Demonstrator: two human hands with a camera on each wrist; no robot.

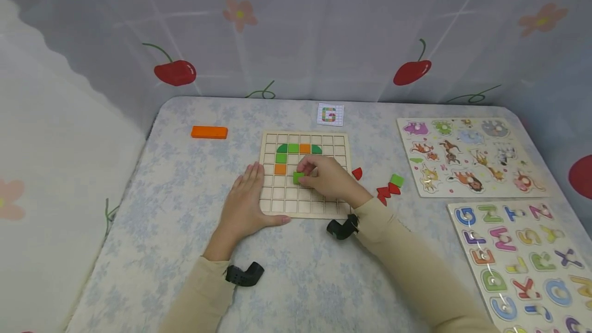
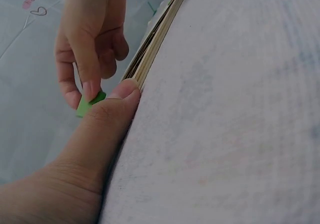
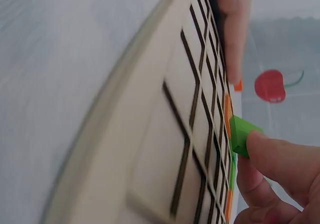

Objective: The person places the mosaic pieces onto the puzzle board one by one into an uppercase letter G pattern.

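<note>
The right hand's fingers pinch a small green block by its sides, tilted over a middle cell of the wooden grid board — it looks light, stiff and smooth, best held by opposite edges. The left hand lies flat with straight fingers against the board's left edge, holding nothing. The head view shows the tiles already set and a pattern card; the right wrist view alone shows the block's tilt.

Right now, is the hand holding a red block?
No, the right hand pinches a green block over the wooden grid board.
</note>
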